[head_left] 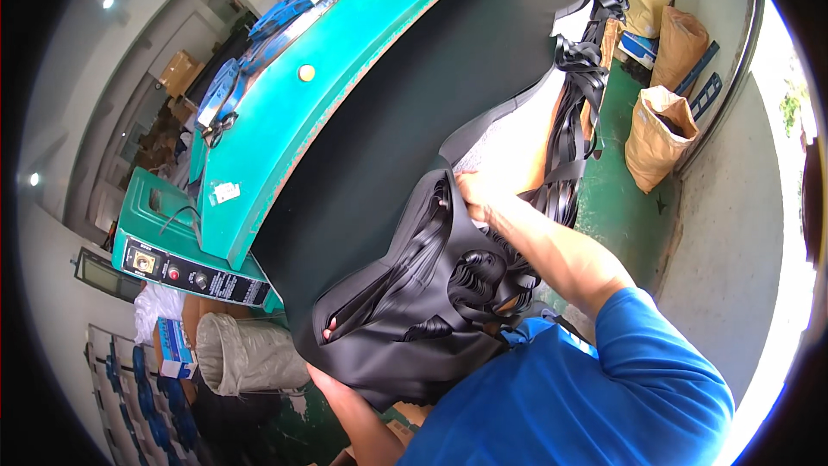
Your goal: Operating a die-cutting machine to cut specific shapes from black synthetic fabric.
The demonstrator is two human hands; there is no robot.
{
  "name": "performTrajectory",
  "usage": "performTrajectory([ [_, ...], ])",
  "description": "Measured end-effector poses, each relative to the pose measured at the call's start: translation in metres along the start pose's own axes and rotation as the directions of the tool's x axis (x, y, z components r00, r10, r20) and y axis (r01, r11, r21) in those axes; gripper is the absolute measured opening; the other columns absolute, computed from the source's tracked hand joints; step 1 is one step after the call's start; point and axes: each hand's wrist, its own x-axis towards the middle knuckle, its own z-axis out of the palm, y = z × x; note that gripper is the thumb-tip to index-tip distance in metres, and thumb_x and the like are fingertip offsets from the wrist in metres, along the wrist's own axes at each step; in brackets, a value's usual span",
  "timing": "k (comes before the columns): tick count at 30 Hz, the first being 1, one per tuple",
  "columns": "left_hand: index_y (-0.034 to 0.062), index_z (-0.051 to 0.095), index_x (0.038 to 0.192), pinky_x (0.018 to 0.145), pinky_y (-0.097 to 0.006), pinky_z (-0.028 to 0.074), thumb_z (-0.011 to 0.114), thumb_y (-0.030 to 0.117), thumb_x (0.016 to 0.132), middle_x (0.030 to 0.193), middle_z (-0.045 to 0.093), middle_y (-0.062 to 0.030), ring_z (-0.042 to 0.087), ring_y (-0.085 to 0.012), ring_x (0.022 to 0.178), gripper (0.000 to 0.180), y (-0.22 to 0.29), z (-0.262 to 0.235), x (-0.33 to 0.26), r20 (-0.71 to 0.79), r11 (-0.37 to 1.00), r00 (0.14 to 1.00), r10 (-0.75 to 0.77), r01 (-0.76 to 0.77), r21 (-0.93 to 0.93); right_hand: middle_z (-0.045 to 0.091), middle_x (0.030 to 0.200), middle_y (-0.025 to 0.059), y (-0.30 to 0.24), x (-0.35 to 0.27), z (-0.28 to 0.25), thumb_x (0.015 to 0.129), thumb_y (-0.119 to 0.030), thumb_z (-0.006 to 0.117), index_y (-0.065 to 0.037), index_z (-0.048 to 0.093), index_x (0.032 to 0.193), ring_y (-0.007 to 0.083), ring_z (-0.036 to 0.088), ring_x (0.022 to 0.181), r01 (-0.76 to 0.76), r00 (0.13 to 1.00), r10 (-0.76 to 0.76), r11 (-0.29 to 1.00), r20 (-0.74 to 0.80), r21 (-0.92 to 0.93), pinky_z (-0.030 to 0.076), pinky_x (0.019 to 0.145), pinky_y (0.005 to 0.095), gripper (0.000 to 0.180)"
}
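Note:
A thick stack of black leather-like sheets (405, 250), with shapes cut out of it, lies folded over at the near edge of a dark work surface (379, 129). My right hand (473, 197) grips the stack's upper edge, its fingers curled round the material. At the lower left, my left hand (329, 329) is mostly hidden beneath the sheets; only fingertips show, pressed over the layers. Curved cut-out edges (479, 274) fan out in front of my body. Long black offcut strips (569, 151) hang along the right side of the surface.
A green machine beam (285, 112) spans the far left side, with a control panel (194, 274) at its end. Below stands a bin lined with a pale sack (246, 354), beside a blue-and-white box (175, 348). Brown sacks (660, 138) stand along the right wall.

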Motion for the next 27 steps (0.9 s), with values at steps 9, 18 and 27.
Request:
performTrajectory([
  [9, -0.001, 0.062, 0.117, 0.086, -0.04, 0.056, 0.061, 0.011, 0.088, 0.109, 0.066, -0.0159, 0.065, -0.0221, 0.095, 0.031, 0.0, 0.0, -0.003, -0.048, 1.0, 0.999, -0.008, 0.008, -0.009, 0.065, 0.082, 0.0133, 0.006, -0.018, 0.027, 0.103, -0.013, 0.03, 0.005, 0.057, 0.104, 0.016, 0.061, 0.062, 0.121, 0.987, -0.144, 0.956, 0.07, 0.267, 0.054, 0.055, 0.0236, 0.033],
  [18, 0.0004, 0.061, 0.119, 0.089, -0.035, 0.052, 0.069, 0.013, 0.086, 0.112, 0.065, -0.0125, 0.062, -0.0197, 0.098, 0.036, -0.008, -0.012, 0.002, -0.05, 0.992, 0.998, 0.04, -0.034, 0.123, 0.063, 0.074, 0.01, 0.006, 0.011, 0.008, 0.098, -0.009, 0.037, 0.004, 0.059, 0.1, 0.0186, 0.061, 0.055, 0.048, 0.998, -0.035, 0.97, -0.057, 0.236, 0.055, 0.05, 0.0275, 0.026],
  [27, 0.0008, 0.06, 0.12, 0.091, -0.032, 0.048, 0.069, 0.023, 0.089, 0.11, 0.065, -0.0088, 0.061, -0.0178, 0.099, 0.039, -0.013, -0.011, 0.0, -0.017, 0.945, 0.996, 0.089, -0.079, 0.316, 0.064, 0.076, 0.0101, 0.009, 0.016, 0.016, 0.102, -0.021, 0.039, 0.005, 0.058, 0.098, 0.0192, 0.059, 0.053, 0.156, 0.972, -0.099, 0.95, -0.213, 0.271, 0.053, 0.041, 0.0286, 0.032],
])
